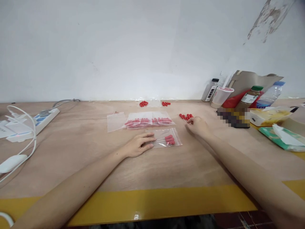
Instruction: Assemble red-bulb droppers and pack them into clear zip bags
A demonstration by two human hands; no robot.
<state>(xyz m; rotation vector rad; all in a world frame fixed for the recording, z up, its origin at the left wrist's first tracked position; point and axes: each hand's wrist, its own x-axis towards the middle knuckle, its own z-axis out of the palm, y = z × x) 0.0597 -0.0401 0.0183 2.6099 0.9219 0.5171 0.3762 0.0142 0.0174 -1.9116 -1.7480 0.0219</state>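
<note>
My left hand (139,144) lies on the table with its fingers stretched out and apart, their tips on the left end of a clear zip bag (160,134). Inside that bag are several droppers with red bulbs (170,140), bulbs to the right and thin clear stems to the left. To the right, my right hand (198,126) has its fingers curled closed at the near end of several loose red-bulbed droppers (186,116); its fingertips partly hide the stems. Behind the bag, a row of overlapping filled zip bags (147,121) shows more red bulbs.
A flat clear bag (115,122) lies left of the row. Small red piles (143,103) (166,103) sit near the wall. At left are a power strip (46,122) and white cables. Bottles, a cup (221,97) and tissue packs (283,136) stand at right.
</note>
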